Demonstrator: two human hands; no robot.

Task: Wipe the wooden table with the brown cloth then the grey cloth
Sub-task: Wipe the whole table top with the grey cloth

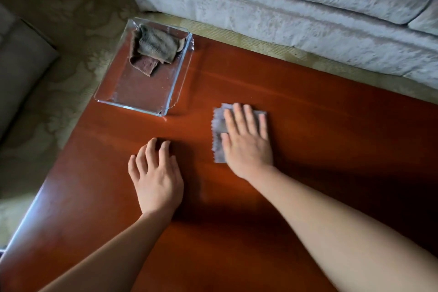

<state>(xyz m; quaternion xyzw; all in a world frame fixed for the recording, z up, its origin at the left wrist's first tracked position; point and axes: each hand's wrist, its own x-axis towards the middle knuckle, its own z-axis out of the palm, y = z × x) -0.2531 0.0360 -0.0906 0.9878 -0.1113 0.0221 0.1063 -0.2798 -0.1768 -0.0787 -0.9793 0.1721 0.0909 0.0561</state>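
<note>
Now our right hand (246, 142) lies flat, fingers straight and spread, pressing down on the small grey cloth with zigzag-cut edges (219, 125). It grasps nothing; it only pins the cloth to the polished reddish-brown wooden table (331, 125). The cloth's left edge and far corners show past the fingers. Our left hand (156, 173) is just beside it to the left, released, with its fingers loosely bent and its tips on the bare wood, holding nothing. At the table's far left corner stands a clear rectangular plastic tray (132, 108), and in its far end lies the crumpled brown cloth (144, 65), part of it showing a paler greyish pile. We cannot tell whether that heap is one piece or two. With the brown cloth put aside, we judge the grey-cloth wipe to be the step in hand. The next move calls for steady flat pressure and long strokes, taking care to steer past the tray. By our count there are two hands, one grey cloth, one brown heap, one tray and one table, with one pale textured sofa (284, 7) beyond it.
</note>
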